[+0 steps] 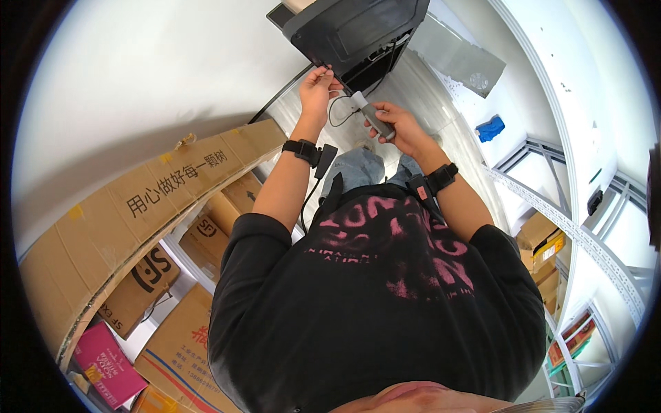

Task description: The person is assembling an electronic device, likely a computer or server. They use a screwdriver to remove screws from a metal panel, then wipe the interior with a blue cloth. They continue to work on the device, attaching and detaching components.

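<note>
My left hand (318, 91) is raised to the lower edge of a black plastic housing (351, 31). Its thumb and fingers are pinched together there; whatever small thing they hold is too small to make out. In my right hand (401, 127) is a grey handheld tool (376, 120) with a whitish end, which points up and left toward the housing. A thin dark cable (332, 114) loops between the two hands, below the housing.
A grey panel (458, 55) with a round vent is to the right of the housing, and a blue item (489, 129) lies below it. Cardboard (158, 186) lines a shelf at left, with boxes (182, 337) beneath. White metal shelving (585, 237) runs along the right.
</note>
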The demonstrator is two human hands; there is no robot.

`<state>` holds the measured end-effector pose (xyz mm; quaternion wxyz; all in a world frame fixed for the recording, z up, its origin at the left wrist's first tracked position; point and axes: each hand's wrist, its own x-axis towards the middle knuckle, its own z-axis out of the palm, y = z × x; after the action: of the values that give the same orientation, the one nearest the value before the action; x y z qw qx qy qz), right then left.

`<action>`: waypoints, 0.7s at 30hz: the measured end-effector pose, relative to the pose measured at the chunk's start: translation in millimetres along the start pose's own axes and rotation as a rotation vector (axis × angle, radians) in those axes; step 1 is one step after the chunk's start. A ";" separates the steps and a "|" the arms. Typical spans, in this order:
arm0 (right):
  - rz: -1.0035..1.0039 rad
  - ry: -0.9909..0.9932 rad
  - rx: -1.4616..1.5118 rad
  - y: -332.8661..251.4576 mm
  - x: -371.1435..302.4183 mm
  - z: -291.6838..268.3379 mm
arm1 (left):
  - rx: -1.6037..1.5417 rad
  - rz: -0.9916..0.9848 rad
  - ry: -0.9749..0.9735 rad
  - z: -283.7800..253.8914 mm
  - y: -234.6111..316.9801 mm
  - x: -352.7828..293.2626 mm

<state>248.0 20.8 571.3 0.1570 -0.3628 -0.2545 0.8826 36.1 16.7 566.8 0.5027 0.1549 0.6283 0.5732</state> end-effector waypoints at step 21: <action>0.015 0.118 -0.189 -21.6 -3.5 19.2 | 0.002 -0.011 -0.007 0.2 6.3 7.4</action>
<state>238.6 30.5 597.1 0.1302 -0.4289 -0.3243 0.8330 30.5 24.4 569.0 0.5081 0.1538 0.6280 0.5691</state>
